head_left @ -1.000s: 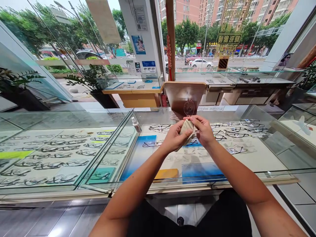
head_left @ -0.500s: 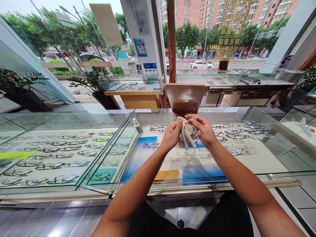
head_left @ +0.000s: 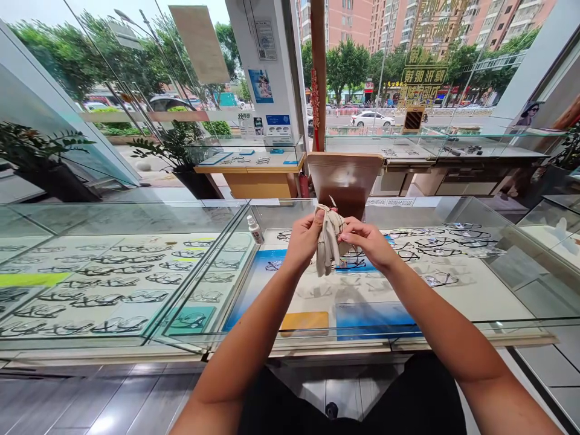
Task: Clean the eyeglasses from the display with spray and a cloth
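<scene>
A crumpled beige cloth (head_left: pixel 330 238) hangs from my left hand (head_left: pixel 304 240), whose thumb presses on it from the left. Thin-rimmed glasses (head_left: pixel 333 203) are mostly hidden by the cloth, and only a slim part shows above it. My right hand (head_left: pixel 366 240) has its fingers pinched together at the cloth's right side, where the glasses' frame seems to be; the exact grip is small and partly covered. Both hands are above the glass display case.
A small white spray bottle (head_left: pixel 255 229) stands on the glass counter (head_left: pixel 290 208), left of my hands. Rows of glasses (head_left: pixel 437 241) lie inside the case, with blue panels and an orange box (head_left: pixel 304 323). A brown chair (head_left: pixel 347 175) stands beyond.
The glasses have turned and dropped lower, so the round lens seen above my fingers is now behind the cloth. My left hand has brought the cloth over them.
</scene>
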